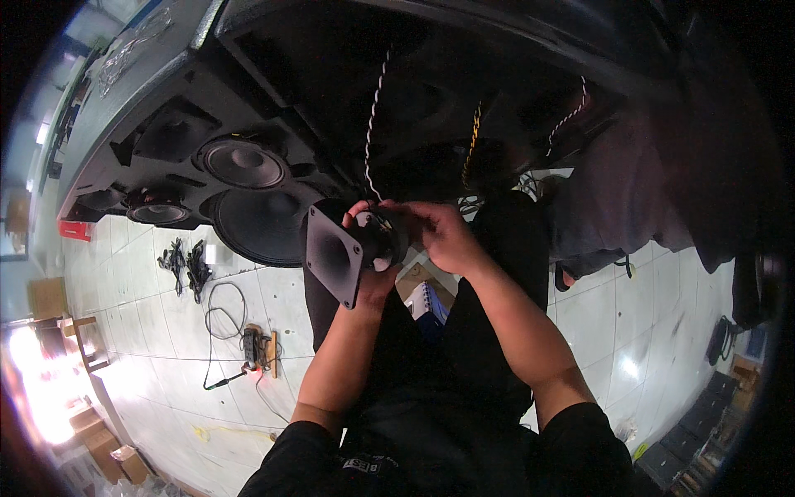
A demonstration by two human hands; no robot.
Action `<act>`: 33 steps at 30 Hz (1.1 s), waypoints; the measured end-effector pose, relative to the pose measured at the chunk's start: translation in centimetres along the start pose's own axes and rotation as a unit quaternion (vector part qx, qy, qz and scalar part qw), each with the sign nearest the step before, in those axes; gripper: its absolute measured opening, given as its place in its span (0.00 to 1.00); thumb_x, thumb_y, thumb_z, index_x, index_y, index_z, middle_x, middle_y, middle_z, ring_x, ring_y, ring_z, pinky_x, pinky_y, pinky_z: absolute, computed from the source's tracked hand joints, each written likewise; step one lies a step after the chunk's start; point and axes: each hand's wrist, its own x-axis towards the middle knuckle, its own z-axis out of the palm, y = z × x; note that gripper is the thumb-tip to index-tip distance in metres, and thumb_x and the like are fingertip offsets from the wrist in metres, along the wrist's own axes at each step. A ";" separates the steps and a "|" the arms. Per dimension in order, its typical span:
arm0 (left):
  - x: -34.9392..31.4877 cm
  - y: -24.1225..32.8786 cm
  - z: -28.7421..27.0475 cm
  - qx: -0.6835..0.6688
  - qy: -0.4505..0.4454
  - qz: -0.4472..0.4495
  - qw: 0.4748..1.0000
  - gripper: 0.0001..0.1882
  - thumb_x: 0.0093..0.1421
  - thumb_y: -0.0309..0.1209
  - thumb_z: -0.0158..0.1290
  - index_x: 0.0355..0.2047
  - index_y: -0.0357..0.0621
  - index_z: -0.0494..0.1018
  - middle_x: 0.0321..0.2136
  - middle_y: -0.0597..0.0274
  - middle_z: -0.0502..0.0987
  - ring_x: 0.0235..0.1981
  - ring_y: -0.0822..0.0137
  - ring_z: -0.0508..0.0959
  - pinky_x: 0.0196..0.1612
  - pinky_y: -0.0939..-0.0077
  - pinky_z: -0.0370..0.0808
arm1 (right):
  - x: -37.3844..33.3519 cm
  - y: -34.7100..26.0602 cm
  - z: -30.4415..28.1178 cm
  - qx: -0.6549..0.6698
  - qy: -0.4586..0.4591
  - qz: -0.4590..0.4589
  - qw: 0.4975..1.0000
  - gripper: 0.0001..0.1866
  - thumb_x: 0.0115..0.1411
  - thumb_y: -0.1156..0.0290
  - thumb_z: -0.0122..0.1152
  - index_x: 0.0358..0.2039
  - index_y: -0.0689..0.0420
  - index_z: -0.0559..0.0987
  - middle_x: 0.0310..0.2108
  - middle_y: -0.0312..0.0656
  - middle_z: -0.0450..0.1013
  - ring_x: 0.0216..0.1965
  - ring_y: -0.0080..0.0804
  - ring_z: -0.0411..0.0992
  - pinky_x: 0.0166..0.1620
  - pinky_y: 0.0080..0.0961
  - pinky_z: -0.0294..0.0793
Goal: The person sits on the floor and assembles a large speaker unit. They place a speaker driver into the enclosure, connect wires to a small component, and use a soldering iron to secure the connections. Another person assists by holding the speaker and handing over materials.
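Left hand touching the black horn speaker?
Touching. The head view shows the left hand holding the black horn speaker up, gripping it behind its flared front.

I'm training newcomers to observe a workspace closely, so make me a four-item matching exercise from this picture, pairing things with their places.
Things
1. Black horn with a square flange
2. Long white twisted wire
3. Yellow-and-black twisted wire
4. Bundled black cables

Places
A. Middle one of three twisted wires hanging in a row
B. On the pale tiled floor
C. Held in the left hand
D. Leftmost one of that row

Right pairs: 1-C, 2-D, 3-A, 4-B
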 end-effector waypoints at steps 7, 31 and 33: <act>-0.4 -0.2 1.0 -0.013 0.001 0.016 1.000 0.20 0.68 0.42 0.44 0.54 0.43 0.70 0.52 0.53 0.74 0.56 0.57 0.72 0.62 0.62 0.68 | 0.7 0.8 0.3 0.142 -0.012 0.072 0.987 0.09 0.63 0.77 0.55 0.43 0.58 0.79 0.32 0.33 0.76 0.30 0.18 0.73 0.32 0.18 0.72; -0.5 -0.9 4.9 -0.024 0.036 -0.016 0.999 0.25 0.63 0.40 0.40 0.58 0.44 0.68 0.58 0.54 0.71 0.56 0.53 0.72 0.52 0.53 0.69 | -3.7 -5.3 -0.8 0.336 0.099 0.046 0.935 0.05 0.63 0.73 0.55 0.35 0.62 0.75 0.28 0.41 0.75 0.26 0.25 0.74 0.29 0.23 0.78; -0.8 -1.0 4.6 -0.016 0.071 -0.004 0.997 0.25 0.64 0.41 0.40 0.58 0.44 0.67 0.57 0.54 0.71 0.55 0.54 0.72 0.51 0.54 0.70 | -3.7 -4.9 -1.1 0.371 0.103 0.050 0.922 0.05 0.62 0.73 0.56 0.36 0.61 0.75 0.29 0.42 0.75 0.29 0.27 0.75 0.32 0.25 0.79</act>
